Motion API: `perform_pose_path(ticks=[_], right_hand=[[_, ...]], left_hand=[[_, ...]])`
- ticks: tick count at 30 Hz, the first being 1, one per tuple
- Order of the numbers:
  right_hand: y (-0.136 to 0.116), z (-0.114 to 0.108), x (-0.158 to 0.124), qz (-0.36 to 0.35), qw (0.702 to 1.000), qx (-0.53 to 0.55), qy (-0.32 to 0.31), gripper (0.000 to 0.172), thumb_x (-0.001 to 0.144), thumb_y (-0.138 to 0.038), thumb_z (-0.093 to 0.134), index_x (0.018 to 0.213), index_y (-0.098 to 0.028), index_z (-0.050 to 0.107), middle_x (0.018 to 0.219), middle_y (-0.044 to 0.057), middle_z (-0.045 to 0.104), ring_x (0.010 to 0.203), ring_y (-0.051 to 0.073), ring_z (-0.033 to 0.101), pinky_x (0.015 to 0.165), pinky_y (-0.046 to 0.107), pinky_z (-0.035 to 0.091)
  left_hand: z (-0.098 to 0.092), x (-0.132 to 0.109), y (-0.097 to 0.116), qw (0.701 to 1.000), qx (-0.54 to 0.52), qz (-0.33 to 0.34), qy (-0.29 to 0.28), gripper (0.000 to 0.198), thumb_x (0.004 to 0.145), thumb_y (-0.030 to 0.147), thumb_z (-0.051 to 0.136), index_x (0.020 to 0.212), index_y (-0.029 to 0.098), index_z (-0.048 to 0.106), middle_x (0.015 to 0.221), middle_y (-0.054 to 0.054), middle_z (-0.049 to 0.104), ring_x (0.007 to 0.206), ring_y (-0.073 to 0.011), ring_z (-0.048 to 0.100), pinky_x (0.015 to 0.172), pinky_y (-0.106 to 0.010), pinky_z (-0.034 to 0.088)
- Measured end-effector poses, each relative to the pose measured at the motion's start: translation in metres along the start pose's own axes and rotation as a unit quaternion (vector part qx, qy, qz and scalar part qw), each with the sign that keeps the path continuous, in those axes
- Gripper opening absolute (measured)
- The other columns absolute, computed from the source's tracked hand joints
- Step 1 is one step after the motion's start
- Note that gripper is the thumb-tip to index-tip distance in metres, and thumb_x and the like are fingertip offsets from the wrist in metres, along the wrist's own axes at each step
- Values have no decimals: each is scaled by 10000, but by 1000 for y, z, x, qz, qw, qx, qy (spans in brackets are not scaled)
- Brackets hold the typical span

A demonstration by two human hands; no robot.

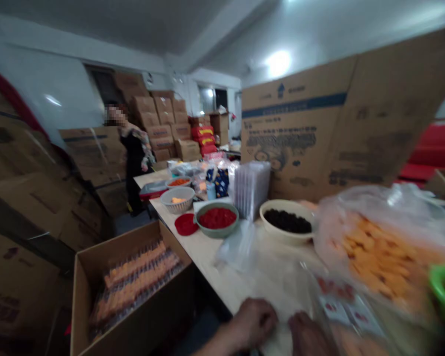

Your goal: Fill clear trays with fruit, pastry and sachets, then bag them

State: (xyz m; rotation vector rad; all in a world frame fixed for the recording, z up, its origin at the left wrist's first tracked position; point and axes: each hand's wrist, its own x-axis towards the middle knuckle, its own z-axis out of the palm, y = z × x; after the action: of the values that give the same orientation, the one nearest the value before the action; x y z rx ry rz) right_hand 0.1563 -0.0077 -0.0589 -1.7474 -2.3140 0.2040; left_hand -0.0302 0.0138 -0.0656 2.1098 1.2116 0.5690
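Observation:
My left hand point(255, 322) is low in the middle of the view, over the near edge of the pale table point(211, 277). Its fingers are curled in, and whatever they may hold does not show. Close to its right, my right hand point(308, 336) is also closed, blurred and partly cut off by the lower edge. Clear plastic packs point(350, 311) with white-and-red labels lie beside my right hand. Just beyond the hands is a small pile of clear plastic bags point(239, 247).
An open carton point(133, 309) with rows of packed items stands left of the table. Bowls of red pieces point(217, 218) and dark pieces point(287, 221) sit farther back. A big bag of orange pieces point(378, 252) is at right, before a large cardboard sheet point(300, 123). A person point(135, 153) stands back left.

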Motion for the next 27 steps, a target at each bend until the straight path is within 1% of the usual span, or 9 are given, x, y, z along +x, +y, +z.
perform_pose_path(ticks=[3, 8, 11, 13, 17, 19, 22, 25, 27], right_hand=[[-9, -6, -8, 26, 999, -4, -22, 340, 780, 19, 486, 903, -155, 750, 954, 116, 698, 930, 238, 655, 858, 317, 449], [-17, -11, -3, 90, 995, 40, -2, 247, 815, -34, 501, 899, -131, 712, 949, 116, 687, 937, 236, 633, 836, 305, 427], [-16, -8, 2, 107, 992, 66, 28, 219, 812, -28, 504, 907, -114, 682, 904, 114, 674, 884, 225, 631, 799, 295, 429], [-14, -7, 6, 104, 990, 80, 47, 211, 783, -15, 513, 899, -114, 659, 876, 105, 658, 871, 222, 619, 785, 289, 430], [-13, -9, 7, 60, 994, 78, 54, 256, 698, 17, 521, 882, -134, 616, 893, 92, 628, 911, 225, 576, 813, 296, 429], [-16, -7, 5, 45, 996, 70, 33, 228, 734, -2, 517, 899, -129, 611, 964, 111, 631, 941, 232, 565, 844, 317, 435], [-23, -5, 4, 43, 996, 78, 4, 207, 833, -50, 489, 985, -107, 618, 1181, 166, 612, 1084, 245, 555, 935, 346, 440], [-22, -14, 4, 5, 995, 100, -2, 331, 851, -77, 504, 1163, -98, 611, 1456, 194, 462, 1322, 257, 444, 1071, 377, 389], [-5, -31, 3, 3, 995, 94, 36, 423, 869, -126, 511, 1287, -109, 575, 1524, 183, 395, 1387, 273, 384, 1119, 410, 355]], left_hand=[[-10, -11, 10, 1000, 7, 19, 8, 266, 792, 84, 492, 901, 160, 723, 946, -71, 724, 895, -186, 674, 850, -278, 529], [-17, -14, 19, 1000, 24, 2, 18, 199, 840, 186, 562, 954, 177, 724, 1192, -97, 684, 1058, -219, 664, 942, -317, 515], [-13, -9, 19, 999, 36, 7, 24, 207, 861, 147, 527, 908, 193, 723, 1085, -66, 714, 993, -196, 675, 901, -293, 514], [-13, -3, 17, 998, 42, -26, 50, 219, 830, 90, 519, 853, 195, 709, 943, -41, 720, 887, -178, 676, 829, -273, 511], [-17, 5, 8, 993, 41, -75, 84, 55, 775, 131, 645, 783, 179, 669, 876, -34, 695, 810, -178, 646, 758, -272, 488], [-18, 5, 3, 995, 13, -60, 75, 30, 793, 151, 649, 803, 176, 663, 913, -37, 696, 817, -169, 644, 762, -265, 485], [-15, 2, -2, 994, -5, -55, 95, 157, 824, 83, 551, 874, 175, 667, 956, -35, 702, 850, -152, 652, 809, -261, 488], [-11, 3, -5, 986, 28, -54, 156, 199, 839, 80, 525, 929, 181, 670, 949, -34, 703, 898, -167, 652, 856, -287, 487], [-12, 5, -9, 975, 38, -47, 211, 193, 893, 134, 506, 979, 195, 667, 937, -34, 705, 914, -176, 648, 865, -304, 489]])
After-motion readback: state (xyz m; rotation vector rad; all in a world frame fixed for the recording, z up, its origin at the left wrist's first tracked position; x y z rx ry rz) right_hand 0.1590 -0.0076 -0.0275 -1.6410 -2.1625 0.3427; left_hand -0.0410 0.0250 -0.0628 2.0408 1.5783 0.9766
